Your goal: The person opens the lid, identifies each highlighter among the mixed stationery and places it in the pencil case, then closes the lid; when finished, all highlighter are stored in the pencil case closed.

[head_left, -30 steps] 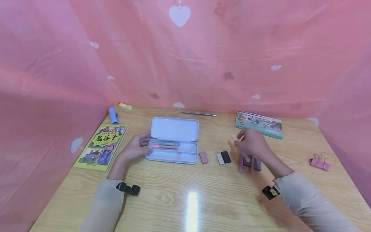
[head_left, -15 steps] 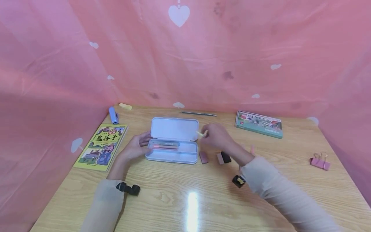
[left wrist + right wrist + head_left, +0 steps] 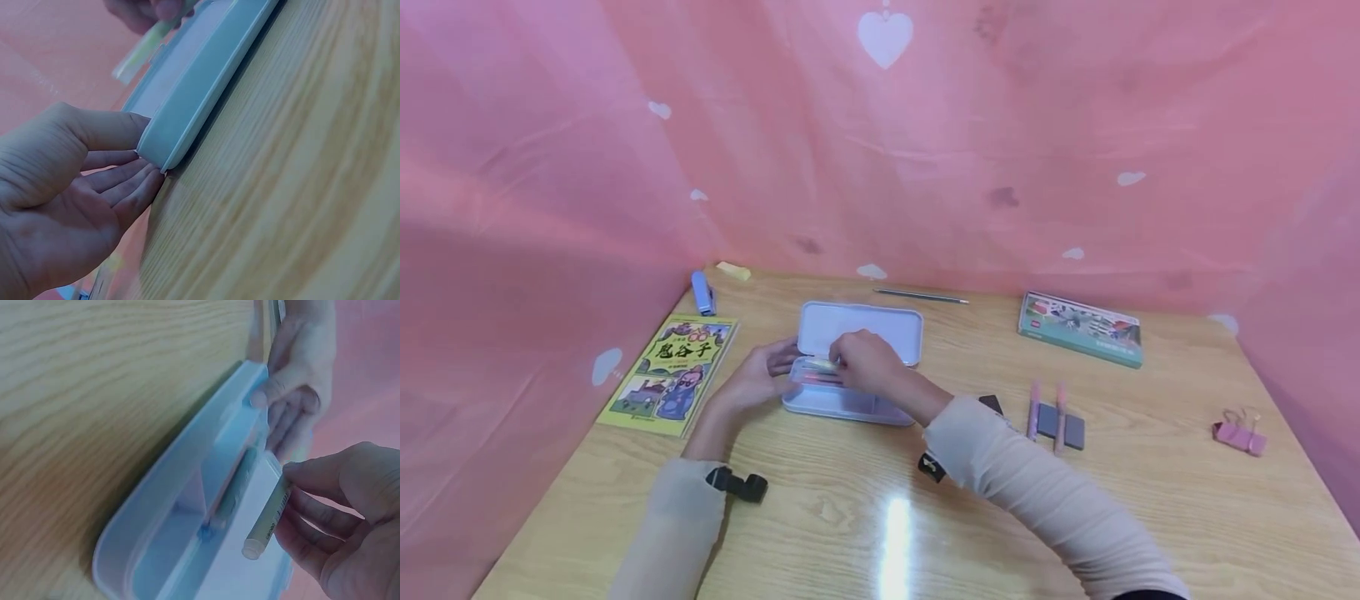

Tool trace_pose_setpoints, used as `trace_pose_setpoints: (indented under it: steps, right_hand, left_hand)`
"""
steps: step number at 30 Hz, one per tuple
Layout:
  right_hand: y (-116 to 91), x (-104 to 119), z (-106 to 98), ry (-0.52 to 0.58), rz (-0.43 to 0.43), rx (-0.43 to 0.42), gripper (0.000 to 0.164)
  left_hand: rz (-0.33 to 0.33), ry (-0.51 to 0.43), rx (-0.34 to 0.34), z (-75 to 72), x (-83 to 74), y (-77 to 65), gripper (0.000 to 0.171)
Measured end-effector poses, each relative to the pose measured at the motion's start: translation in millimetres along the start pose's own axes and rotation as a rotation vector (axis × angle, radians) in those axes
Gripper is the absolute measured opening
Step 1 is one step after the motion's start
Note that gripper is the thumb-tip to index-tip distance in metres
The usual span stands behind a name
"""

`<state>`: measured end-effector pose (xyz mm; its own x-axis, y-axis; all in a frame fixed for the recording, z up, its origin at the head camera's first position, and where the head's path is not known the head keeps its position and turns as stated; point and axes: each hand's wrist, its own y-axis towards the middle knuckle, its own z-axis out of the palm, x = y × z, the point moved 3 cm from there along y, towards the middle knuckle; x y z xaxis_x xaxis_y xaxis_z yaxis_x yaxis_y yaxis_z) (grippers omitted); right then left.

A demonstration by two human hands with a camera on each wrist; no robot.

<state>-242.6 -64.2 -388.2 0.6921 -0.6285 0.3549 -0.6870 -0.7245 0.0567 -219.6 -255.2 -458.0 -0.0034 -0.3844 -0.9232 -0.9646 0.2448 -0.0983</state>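
A pale blue pencil case (image 3: 820, 404) lies on the table with its lid raised; several pens (image 3: 234, 487) are in its long compartment. My left hand (image 3: 752, 379) grips the case's left end, thumb over the rim and fingers against the outside, as the left wrist view shows (image 3: 81, 162). Above the case, my right hand (image 3: 871, 364) pinches a pale yellow marker (image 3: 270, 519) between thumb and fingers. In the right wrist view the marker hangs tilted, apart from the pens inside.
Right of the case, a purple pen (image 3: 1033, 412) and a pink pen (image 3: 1061, 421) lie across dark grey blocks (image 3: 1075, 432). A black eraser (image 3: 991, 404) is partly behind my sleeve. Around are a pencil (image 3: 921, 296), flat box (image 3: 1078, 329), binder clip (image 3: 1238, 436), book (image 3: 673, 375) and stapler (image 3: 703, 292).
My right hand has carried the yellow marker leftward from beside the grey blocks to above the pencil case. My left hand keeps its place on the case. The head view has shifted slightly.
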Motion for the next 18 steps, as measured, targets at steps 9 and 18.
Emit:
trace_pose_setpoints:
  steps: [9, 18]
  right_hand:
    - [11, 10, 24, -0.056, 0.048, 0.076, 0.009]
    - [13, 9, 35, -0.09, 0.069, 0.095, 0.008]
  left_hand:
    - [-0.011, 0.005, -0.007, 0.3, 5.0, 4.7, 0.08]
    - [-0.03, 0.022, -0.004, -1.3, 5.3, 5.8, 0.08]
